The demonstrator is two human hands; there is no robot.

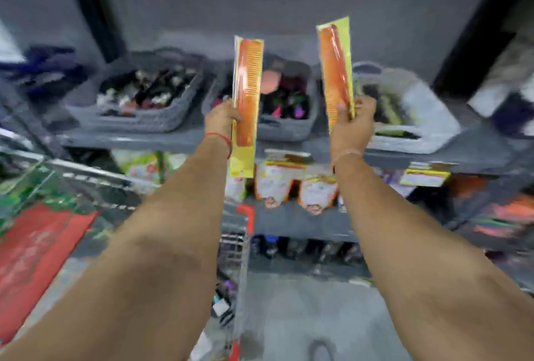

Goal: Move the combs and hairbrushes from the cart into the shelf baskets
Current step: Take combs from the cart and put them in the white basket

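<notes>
Gripping two packaged combs [248,92], one per hand [221,119].

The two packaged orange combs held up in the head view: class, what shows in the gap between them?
Between the left comb and the right comb, the head view shows the middle grey basket on the shelf behind, holding blurred dark and pink items.

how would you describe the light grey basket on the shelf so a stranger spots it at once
Find the grey shelf carrying three woven plastic baskets, level with the raised hands. The light grey basket is the rightmost, behind the right hand and its packaged orange comb. Its neighbours are darker grey, and it alone holds yellow-green packets.
</notes>
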